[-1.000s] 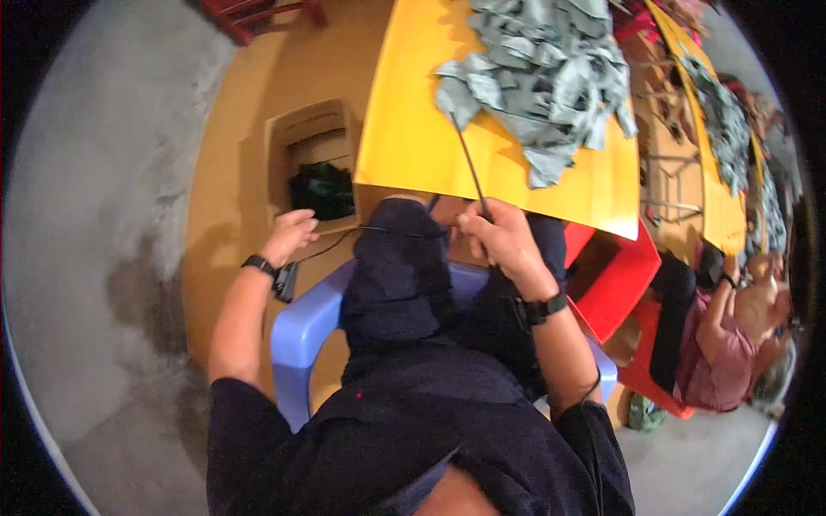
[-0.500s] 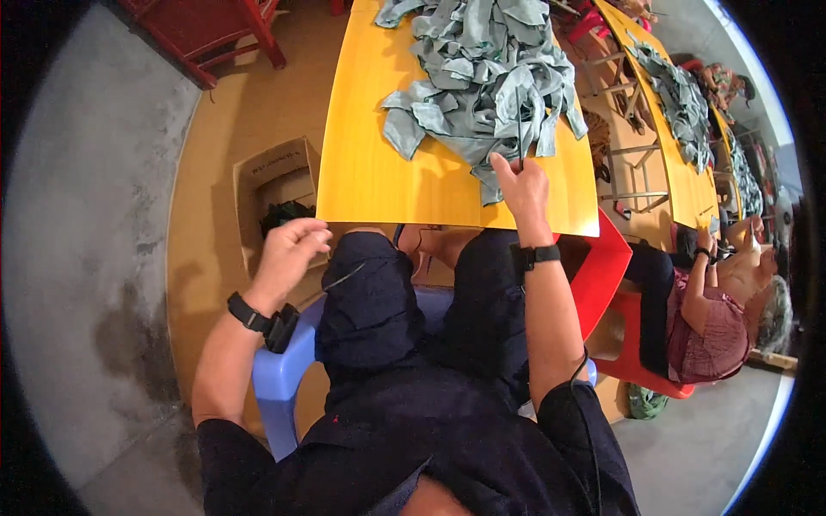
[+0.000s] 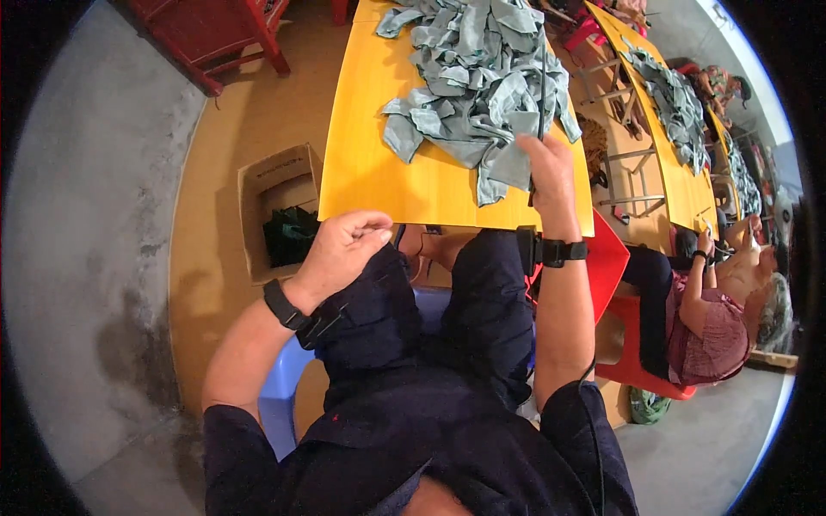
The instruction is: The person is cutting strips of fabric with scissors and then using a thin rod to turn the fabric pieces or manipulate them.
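One yellow desk (image 3: 361, 172) carried a long heap of grey cloth pieces (image 3: 473, 82), running away from its near edge. The left hand (image 3: 344, 254), half open and seemingly empty, hung by the near-left corner. The right hand (image 3: 551, 172), nearer the heap, toward the near-right corner, gripped a thin dark rod (image 3: 543, 95) pointing away.

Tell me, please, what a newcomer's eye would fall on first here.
Probably the heap of grey cloth pieces on the yellow table, top centre. Next might come the right hand at the heap's near edge, holding a thin dark tool, and the open cardboard box left of the table.
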{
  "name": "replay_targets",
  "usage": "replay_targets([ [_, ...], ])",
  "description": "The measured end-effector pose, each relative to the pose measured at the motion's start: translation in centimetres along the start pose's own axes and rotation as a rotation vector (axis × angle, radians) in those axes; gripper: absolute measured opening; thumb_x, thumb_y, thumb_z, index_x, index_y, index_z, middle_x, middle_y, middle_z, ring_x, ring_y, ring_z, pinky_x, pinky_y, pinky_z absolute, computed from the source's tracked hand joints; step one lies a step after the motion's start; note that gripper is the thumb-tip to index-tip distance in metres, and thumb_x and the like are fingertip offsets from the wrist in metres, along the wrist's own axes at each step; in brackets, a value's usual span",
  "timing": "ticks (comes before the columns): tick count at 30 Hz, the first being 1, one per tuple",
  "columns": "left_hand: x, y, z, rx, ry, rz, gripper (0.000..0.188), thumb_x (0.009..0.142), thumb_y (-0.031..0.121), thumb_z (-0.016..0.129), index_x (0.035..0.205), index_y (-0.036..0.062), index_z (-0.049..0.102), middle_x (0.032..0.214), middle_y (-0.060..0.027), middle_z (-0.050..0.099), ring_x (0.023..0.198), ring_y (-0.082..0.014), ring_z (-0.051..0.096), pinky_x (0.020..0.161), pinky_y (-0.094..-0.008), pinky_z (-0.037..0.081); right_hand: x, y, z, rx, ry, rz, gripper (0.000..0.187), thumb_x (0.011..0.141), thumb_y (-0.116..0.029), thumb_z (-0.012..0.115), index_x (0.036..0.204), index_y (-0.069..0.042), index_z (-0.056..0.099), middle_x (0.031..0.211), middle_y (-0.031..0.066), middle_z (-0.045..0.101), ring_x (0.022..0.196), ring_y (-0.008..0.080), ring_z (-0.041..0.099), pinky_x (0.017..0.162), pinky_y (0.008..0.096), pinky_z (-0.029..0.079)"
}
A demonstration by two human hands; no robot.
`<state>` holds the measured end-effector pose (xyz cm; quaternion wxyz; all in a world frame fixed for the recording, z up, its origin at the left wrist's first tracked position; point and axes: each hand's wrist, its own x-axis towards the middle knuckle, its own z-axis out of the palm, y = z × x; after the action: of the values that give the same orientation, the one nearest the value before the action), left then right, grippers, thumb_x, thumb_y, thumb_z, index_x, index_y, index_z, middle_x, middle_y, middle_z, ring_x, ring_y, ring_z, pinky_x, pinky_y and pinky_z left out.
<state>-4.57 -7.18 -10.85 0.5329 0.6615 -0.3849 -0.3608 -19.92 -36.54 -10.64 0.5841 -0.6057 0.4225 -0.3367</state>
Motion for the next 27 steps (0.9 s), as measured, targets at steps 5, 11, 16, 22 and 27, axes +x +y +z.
replay_targets([
  [5, 1.3, 2.7, 2.1, -0.049, 0.122, 0.13, 0.03, 0.088, 0.004, 0.065, 0.117, -0.002, 0.061, 0.106, -0.0091, 0.067, 0.09, -0.0129, 0.065, 0.079, -0.026, 0.051, -2.4, -5.4, 2.5, -0.082, -0.329, 0.02, 0.02, 0.084, -0.017, 0.067, 0.085, 0.003, 0.065, 0.075, 0.0016, 0.064, 0.06, 0.0108, 0.058, 0.055, 0.0265, 0.045],
  [11, 0.4, 3.5, 4.7, 0.273, 0.111, 0.418, 0.056, 0.072, 0.004, 0.075, 0.125, 0.0005, 0.055, 0.128, -0.0154, 0.053, 0.12, -0.0258, 0.052, 0.1, -0.0357, 0.043, -4.7, -2.6, 6.9, -0.447, -0.507, 0.166, 0.028, 0.077, -0.025, 0.069, 0.074, 0.003, 0.067, 0.059, 0.0036, 0.057, 0.045, 0.0128, 0.052, 0.04, 0.0307, 0.038],
  [16, 1.7, -4.0, 8.1, 0.035, 0.404, 0.196, 0.041, 0.078, 0.006, 0.071, 0.116, -0.0051, 0.06, 0.1, -0.0168, 0.066, 0.084, -0.023, 0.066, 0.076, -0.0322, 0.053, -5.6, 5.1, 10.6, -0.37, -0.487, 0.101, 0.034, 0.079, -0.029, 0.069, 0.071, 0.004, 0.066, 0.06, 0.0055, 0.06, 0.049, 0.0135, 0.053, 0.044, 0.0319, 0.039],
  [22, 0.6, -7.7, 7.3, -0.238, 0.625, -0.134, 0.029, 0.088, 0.004, 0.06, 0.113, -0.0081, 0.064, 0.102, -0.0135, 0.07, 0.092, -0.016, 0.064, 0.079, -0.0283, 0.05, -10.2, 4.6, 10.8, -0.068, -0.521, 0.367, 0.037, 0.088, -0.036, 0.066, 0.083, 0.001, 0.067, 0.057, 0.0035, 0.054, 0.044, 0.0104, 0.046, 0.04, 0.0256, 0.033],
  [27, 0.1, -7.9, 7.0, -0.481, 0.564, -0.098, 0.042, 0.089, -0.005, 0.049, 0.132, -0.0098, 0.05, 0.125, -0.0164, 0.061, 0.115, -0.0199, 0.058, 0.098, -0.0288, 0.043, -12.5, 6.3, 9.8, -0.029, -0.52, 0.25, 0.024, 0.088, -0.023, 0.068, 0.09, 0.0, 0.067, 0.06, 0.0013, 0.056, 0.046, 0.0082, 0.047, 0.042, 0.0237, 0.034],
])
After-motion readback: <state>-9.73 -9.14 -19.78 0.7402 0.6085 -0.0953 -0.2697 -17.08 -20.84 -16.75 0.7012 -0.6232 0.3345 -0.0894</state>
